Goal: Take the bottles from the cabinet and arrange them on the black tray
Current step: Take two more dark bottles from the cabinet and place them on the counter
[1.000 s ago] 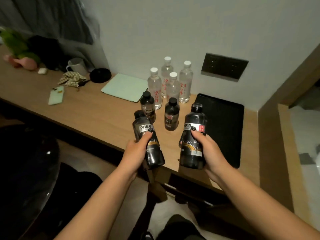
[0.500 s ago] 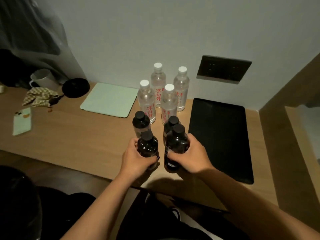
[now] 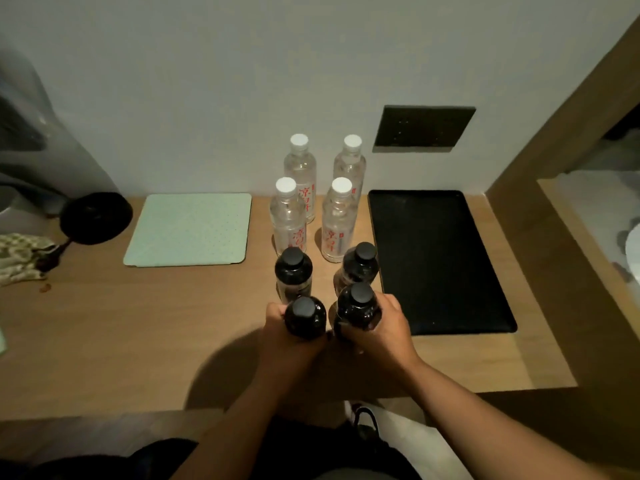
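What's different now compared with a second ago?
Both hands, left hand and right hand, brought their dark plastic bottles down upright onto the wooden desk, without letting go. The clear bottles and black tray stayed put.

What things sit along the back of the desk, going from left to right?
Black round thing → pale green mat → clear water bottles → black tray.
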